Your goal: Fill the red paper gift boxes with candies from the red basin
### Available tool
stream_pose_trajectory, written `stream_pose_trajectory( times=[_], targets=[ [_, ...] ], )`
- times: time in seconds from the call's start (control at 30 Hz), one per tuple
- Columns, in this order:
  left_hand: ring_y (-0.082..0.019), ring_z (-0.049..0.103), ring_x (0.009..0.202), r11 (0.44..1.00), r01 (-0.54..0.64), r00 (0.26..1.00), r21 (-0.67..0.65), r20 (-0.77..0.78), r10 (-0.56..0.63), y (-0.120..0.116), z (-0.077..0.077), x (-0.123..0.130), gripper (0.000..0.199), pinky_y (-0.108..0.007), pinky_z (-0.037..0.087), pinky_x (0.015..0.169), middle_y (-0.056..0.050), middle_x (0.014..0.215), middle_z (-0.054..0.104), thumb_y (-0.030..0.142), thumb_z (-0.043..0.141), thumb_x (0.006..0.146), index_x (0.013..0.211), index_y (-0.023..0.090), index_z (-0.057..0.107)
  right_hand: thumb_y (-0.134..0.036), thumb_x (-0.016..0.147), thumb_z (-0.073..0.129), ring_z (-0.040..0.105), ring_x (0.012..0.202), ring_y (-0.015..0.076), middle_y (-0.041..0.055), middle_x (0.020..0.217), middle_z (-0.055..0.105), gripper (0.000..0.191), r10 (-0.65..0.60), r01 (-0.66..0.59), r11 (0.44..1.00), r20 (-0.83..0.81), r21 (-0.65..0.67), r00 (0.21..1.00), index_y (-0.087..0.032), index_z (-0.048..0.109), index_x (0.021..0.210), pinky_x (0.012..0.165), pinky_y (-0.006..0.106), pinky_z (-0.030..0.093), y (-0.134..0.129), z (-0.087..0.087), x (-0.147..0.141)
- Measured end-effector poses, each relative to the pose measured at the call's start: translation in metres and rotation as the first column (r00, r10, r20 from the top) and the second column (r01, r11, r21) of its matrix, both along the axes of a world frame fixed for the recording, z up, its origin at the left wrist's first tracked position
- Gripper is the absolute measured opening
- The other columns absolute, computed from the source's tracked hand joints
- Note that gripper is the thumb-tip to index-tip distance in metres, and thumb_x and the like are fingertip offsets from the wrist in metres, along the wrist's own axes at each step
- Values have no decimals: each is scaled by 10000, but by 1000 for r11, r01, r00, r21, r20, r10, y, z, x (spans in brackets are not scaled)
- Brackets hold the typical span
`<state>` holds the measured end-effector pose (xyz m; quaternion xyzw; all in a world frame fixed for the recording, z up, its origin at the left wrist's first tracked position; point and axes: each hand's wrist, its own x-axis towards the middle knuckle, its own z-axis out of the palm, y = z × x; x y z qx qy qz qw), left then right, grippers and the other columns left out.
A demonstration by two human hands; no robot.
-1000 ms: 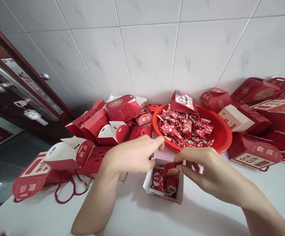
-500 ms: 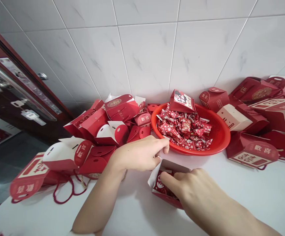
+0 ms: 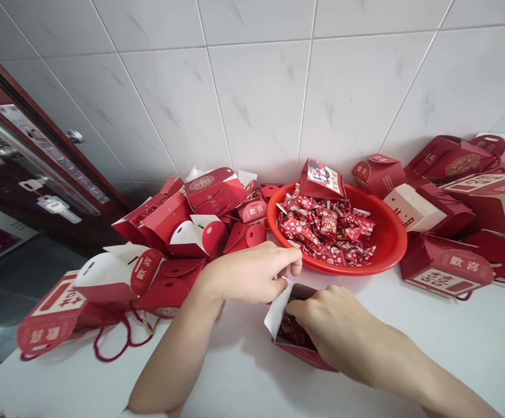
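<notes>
An open red paper gift box [image 3: 302, 354] with a raised white flap [image 3: 278, 310] rests on the white table before me. My left hand [image 3: 248, 271] bends over its far left corner, fingers curled and pinching the flap's top edge. From the right, my right hand [image 3: 335, 328] reaches down into the box with bent fingers. Their tips are hidden inside, so what they grip cannot be made out. Dark red wrapped candies [image 3: 291, 332] show beside those fingers. Just behind the box stands a red plastic basin [image 3: 389, 247], holding a heap of wrapped candies [image 3: 328, 223].
Several red gift boxes [image 3: 215, 190] crowd the left side, some with cord handles [image 3: 113, 348] trailing on the table [image 3: 235, 377]. More boxes [image 3: 446, 270] are piled at the right. One small box [image 3: 321, 179] sits on the basin's far rim. A tiled wall [image 3: 256, 98] rises behind.
My right hand has sunk deeper into the box and its fingertips have gone out of sight. The box has shifted slightly to the right. My left hand is almost unmoved.
</notes>
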<state>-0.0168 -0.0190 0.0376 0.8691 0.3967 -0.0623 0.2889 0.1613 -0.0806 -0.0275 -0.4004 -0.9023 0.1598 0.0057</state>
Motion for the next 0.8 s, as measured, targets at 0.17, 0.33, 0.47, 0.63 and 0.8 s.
stream_pose_trajectory(
  times=[0.17, 0.33, 0.47, 0.63, 0.8],
  targets=[
    [-148, 604, 654, 1000, 13, 1000, -28, -6, -13, 0, -2, -1, 190, -237, 378, 568, 37, 703, 598, 46, 515, 837, 921, 217, 510, -4, 791, 504, 319, 502, 126, 16, 715, 654, 231, -31, 32, 999, 66, -17, 997, -185, 647, 785, 518, 294, 171, 2, 11, 9],
    [-124, 544, 558, 1000, 10, 1000, -25, -27, -11, 3, -8, -2, 176, -238, 366, 545, 52, 672, 581, 72, 530, 849, 951, 215, 517, 9, 836, 509, 370, 514, 120, 7, 625, 582, 273, -162, 160, 986, 51, 55, 985, -177, 607, 662, 519, 293, 175, 5, 14, 20],
    [-125, 537, 558, 1000, 20, 999, -21, -31, -20, 3, -7, -3, 155, -240, 361, 538, 49, 677, 573, 83, 544, 844, 925, 213, 515, 37, 782, 565, 402, 575, 118, 10, 641, 566, 275, -120, 124, 988, -47, 87, 992, -168, 573, 599, 541, 272, 205, 4, 16, 15],
    [-124, 537, 552, 999, 30, 999, -36, -21, -30, 2, -4, -3, 137, -246, 357, 540, 46, 675, 582, 79, 527, 848, 871, 213, 518, 34, 753, 518, 346, 486, 96, -25, 549, 515, 270, -64, 59, 996, -72, -61, 995, -174, 564, 587, 511, 283, 185, 1, 13, 7],
    [-122, 525, 534, 999, 28, 1000, -41, -8, -29, 1, -4, -4, 148, -247, 353, 530, 51, 643, 559, 67, 529, 827, 849, 213, 533, 52, 673, 524, 185, 435, 90, -57, 510, 454, 244, 7, -7, 999, -16, -45, 1000, -184, 536, 613, 493, 300, 128, -2, 6, 7]
  ],
)
